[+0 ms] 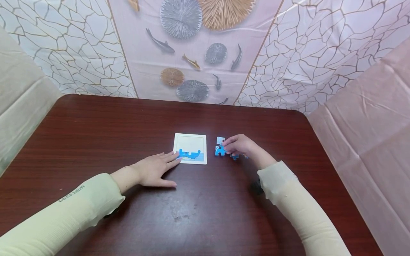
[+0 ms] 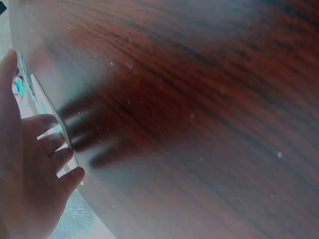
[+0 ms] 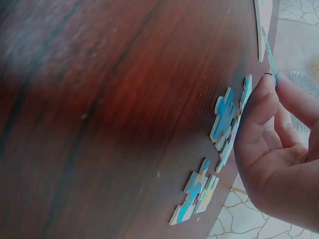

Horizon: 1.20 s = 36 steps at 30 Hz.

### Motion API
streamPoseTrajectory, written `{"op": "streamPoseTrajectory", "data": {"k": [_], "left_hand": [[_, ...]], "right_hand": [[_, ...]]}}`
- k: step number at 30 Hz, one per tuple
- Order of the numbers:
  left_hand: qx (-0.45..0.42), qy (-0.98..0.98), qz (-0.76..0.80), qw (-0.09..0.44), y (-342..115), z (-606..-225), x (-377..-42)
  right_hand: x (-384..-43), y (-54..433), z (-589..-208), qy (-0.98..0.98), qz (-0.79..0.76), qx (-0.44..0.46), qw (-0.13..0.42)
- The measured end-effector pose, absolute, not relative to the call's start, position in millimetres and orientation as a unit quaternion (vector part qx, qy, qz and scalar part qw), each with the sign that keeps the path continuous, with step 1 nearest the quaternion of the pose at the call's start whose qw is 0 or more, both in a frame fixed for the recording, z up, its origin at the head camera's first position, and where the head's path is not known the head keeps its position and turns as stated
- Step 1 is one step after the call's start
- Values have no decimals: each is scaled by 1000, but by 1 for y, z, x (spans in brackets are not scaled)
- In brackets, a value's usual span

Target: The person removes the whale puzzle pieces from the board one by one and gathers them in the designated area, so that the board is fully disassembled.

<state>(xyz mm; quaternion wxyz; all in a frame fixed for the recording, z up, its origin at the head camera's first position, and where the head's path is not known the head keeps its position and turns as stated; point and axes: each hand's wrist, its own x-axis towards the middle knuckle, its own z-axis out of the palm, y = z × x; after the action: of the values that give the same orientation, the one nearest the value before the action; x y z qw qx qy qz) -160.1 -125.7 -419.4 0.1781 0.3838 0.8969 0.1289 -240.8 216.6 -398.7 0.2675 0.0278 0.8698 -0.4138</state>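
Observation:
My left hand (image 1: 156, 170) lies with its fingers straight and spread. Its fingertips rest on the left edge of a white-rimmed puzzle board (image 1: 190, 134), which has blue pieces fitted along its lower part. To the board's right, my right hand (image 1: 244, 146) pinches a thin puzzle piece (image 3: 270, 57) between thumb and fingers. In the right wrist view that piece is lifted off the table and seen nearly edge-on. Loose puzzle pieces lie under and beside this hand: a pale blue one (image 1: 220, 139), a brighter blue one (image 1: 219, 151) and others partly hidden by the hand.
Both hands work over a dark red-brown wooden table (image 1: 128, 121). Patterned cloth (image 1: 192, 60) hangs behind the table's far edge, and plain cloth (image 1: 362, 117) hangs at the right side. In the right wrist view, several loose pieces (image 3: 192, 194) lie in small groups.

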Motion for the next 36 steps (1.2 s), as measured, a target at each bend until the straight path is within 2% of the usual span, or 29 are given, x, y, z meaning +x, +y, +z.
{"op": "streamPoseTrajectory", "data": {"k": [23, 36], "left_hand": [[386, 896, 131, 177, -124, -419, -161], [390, 902, 129, 134, -131, -466, -183]], "right_hand": [[-237, 217, -406, 901, -378, 30, 210], [-239, 211, -401, 903, -370, 36, 217]]}}
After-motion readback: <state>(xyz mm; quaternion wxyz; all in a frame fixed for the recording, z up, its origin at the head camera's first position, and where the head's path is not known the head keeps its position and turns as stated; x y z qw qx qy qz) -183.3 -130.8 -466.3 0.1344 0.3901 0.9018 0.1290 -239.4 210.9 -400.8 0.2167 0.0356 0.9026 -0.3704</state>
